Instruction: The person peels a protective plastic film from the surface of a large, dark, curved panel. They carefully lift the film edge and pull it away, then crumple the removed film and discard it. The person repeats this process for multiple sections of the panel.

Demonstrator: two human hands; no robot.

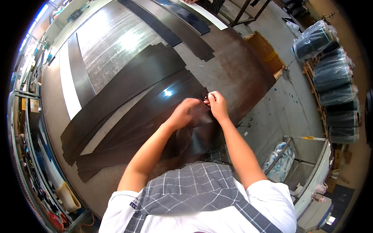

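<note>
My left hand (185,111) and my right hand (217,105) meet at the near end of a stack of long, glossy black strips (155,105) lying on a big metal table (116,39). Both hands pinch the corner of the top strip, the fingertips touching each other at its edge. The strip end curls up under my left hand and hangs over the table's near edge. A second fan of black strips (116,93) lies beside the stack to the left.
More dark strips (182,31) and a white strip (69,87) lie further along the table. Rolls of dark material wrapped in plastic (336,77) are stacked at the right. A cardboard box (266,50) stands by the table. Shelving (31,155) runs along the left.
</note>
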